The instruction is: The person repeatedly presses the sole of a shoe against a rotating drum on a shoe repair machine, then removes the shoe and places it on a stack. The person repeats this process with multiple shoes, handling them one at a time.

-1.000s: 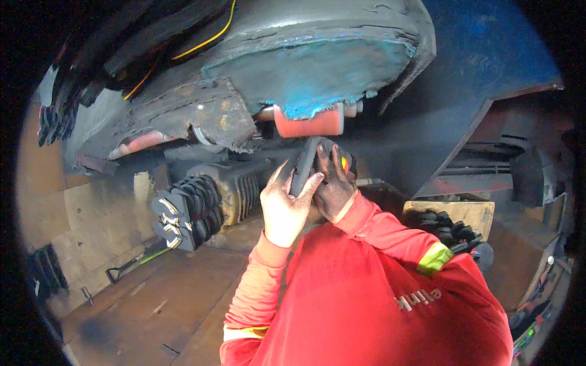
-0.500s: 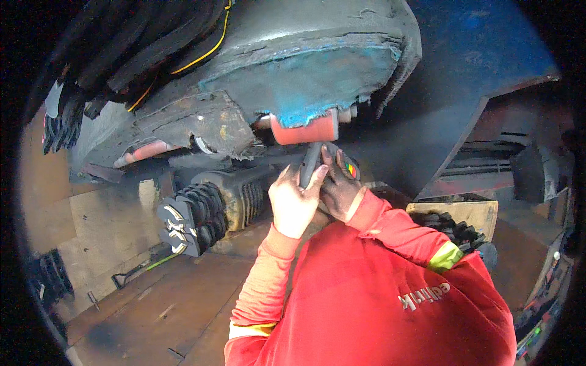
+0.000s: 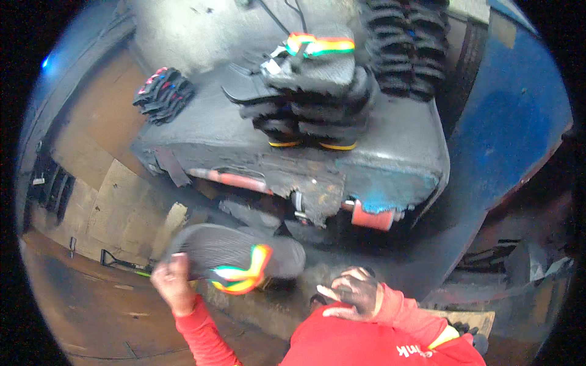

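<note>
My left hand (image 3: 174,282) grips one end of a dark grey flip-flop (image 3: 210,250), whose strap is striped green, yellow and red. The sole is held out to the left, in front of the bench and apart from it. My right hand (image 3: 351,296), blackened with dust, is held close to my red-clothed body with its fingers apart and nothing visible in them; it is somewhat blurred. Beyond it, an orange-red roller (image 3: 372,218) sticks out from under a ragged blue cloth (image 3: 387,188) at the bench's front.
A dusty grey bench (image 3: 403,137) carries a stack of flip-flops (image 3: 323,76), the top one with a striped strap. A tall dark pile (image 3: 406,49) stands behind it, a smaller pile (image 3: 163,94) at its left end. To the right is a blue panel (image 3: 513,116).
The flip-flop has swung away from the roller to the left in my left hand. My right hand has let go of it and drawn back. The view has shifted, showing the benchtop.
</note>
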`<state>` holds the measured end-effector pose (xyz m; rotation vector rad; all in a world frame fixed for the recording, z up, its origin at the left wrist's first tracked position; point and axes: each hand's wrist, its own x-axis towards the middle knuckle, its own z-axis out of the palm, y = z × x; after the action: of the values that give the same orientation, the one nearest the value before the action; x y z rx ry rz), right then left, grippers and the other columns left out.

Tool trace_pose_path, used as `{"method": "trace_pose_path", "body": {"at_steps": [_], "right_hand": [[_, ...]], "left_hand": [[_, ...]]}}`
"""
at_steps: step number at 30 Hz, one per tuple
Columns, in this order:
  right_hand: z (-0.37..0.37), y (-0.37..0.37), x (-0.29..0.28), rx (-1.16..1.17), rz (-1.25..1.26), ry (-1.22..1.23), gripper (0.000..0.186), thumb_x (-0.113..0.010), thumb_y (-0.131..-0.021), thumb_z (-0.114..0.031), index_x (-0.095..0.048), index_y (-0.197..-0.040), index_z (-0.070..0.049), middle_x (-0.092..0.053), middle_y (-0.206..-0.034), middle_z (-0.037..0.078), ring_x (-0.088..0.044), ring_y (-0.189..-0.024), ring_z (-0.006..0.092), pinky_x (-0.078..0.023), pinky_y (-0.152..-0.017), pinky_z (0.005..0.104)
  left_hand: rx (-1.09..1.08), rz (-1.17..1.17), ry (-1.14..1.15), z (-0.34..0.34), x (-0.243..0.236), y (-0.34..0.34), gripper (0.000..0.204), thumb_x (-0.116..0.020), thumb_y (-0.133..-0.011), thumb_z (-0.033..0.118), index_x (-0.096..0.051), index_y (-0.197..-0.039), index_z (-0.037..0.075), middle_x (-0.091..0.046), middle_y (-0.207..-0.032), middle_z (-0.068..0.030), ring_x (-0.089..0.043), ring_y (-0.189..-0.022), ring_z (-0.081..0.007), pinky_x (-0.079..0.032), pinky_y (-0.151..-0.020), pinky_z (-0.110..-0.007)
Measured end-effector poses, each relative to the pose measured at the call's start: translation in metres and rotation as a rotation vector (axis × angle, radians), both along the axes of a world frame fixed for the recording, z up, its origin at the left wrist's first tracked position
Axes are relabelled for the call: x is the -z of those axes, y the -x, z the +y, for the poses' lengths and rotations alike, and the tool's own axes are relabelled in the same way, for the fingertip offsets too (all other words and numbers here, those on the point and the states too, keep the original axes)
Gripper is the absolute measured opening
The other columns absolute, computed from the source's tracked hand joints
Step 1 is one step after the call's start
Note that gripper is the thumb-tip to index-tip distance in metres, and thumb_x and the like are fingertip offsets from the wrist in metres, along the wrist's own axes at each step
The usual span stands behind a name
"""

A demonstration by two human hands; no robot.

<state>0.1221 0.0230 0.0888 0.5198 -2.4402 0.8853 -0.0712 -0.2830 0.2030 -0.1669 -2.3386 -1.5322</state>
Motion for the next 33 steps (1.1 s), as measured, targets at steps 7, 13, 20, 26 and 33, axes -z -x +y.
{"method": "trace_pose_path", "body": {"at_steps": [7, 13, 20, 26, 33], "right_hand": [[-0.017, 0.000, -0.036, 0.068, 0.068, 0.049, 0.053, -0.084, -0.075, -0.023, -0.067, -0.122, -0.006, -0.066, -0.097, 0.009, -0.063, -0.091, 0.0289, -0.053, -0.076, 0.0397], [-0.008, 0.014, -0.116, 0.315, 0.447, -0.230, 0.047, -0.082, -0.072, -0.015, -0.067, -0.116, -0.010, -0.062, -0.111, 0.010, -0.061, -0.098, 0.0306, -0.051, -0.083, 0.0443], [0.007, 0.028, -0.207, 0.160, 0.476, -0.656, 0.033, -0.077, -0.068, -0.022, -0.072, -0.100, -0.016, -0.062, -0.118, 0.010, -0.056, -0.115, 0.0343, -0.047, -0.099, 0.0501], [-0.015, 0.056, -0.213, 0.048, 0.622, -0.589, 0.023, -0.074, -0.067, -0.024, -0.059, -0.076, -0.009, -0.065, -0.094, 0.012, -0.065, -0.090, 0.0304, -0.057, -0.076, 0.0421], [0.024, 0.092, -0.255, 0.406, 0.882, -0.402, 0.050, -0.089, -0.066, -0.027, -0.067, -0.107, -0.008, -0.065, -0.113, 0.017, -0.064, -0.095, 0.0331, -0.053, -0.082, 0.0410]], "left_hand": [[0.335, 0.264, -0.761, 0.030, -0.024, 0.005, 0.063, -0.060, -0.084, -0.003, -0.040, -0.144, -0.005, -0.057, -0.130, -0.0176, -0.060, -0.116, -0.0252, -0.048, -0.102, -0.037], [0.396, 0.107, -0.907, 0.062, -0.017, 0.003, 0.065, -0.059, -0.079, -0.006, -0.044, -0.142, -0.008, -0.061, -0.129, -0.0132, -0.061, -0.114, -0.0203, -0.045, -0.102, -0.033], [0.712, 0.137, -0.244, 0.031, -0.002, -0.020, 0.063, -0.064, -0.073, -0.002, -0.055, -0.135, -0.009, -0.065, -0.125, -0.0163, -0.062, -0.111, -0.0178, -0.046, -0.101, -0.032], [0.775, -0.032, -0.207, 0.016, -0.019, -0.031, 0.065, -0.070, -0.068, 0.006, -0.060, -0.130, -0.008, -0.070, -0.114, -0.0142, -0.066, -0.101, -0.0181, -0.049, -0.095, -0.033], [0.480, 0.247, -0.982, 0.064, -0.070, 0.025, 0.056, -0.062, -0.081, -0.001, -0.052, -0.136, -0.007, -0.067, -0.115, -0.0137, -0.065, -0.104, -0.0191, -0.049, -0.095, -0.031]]}}
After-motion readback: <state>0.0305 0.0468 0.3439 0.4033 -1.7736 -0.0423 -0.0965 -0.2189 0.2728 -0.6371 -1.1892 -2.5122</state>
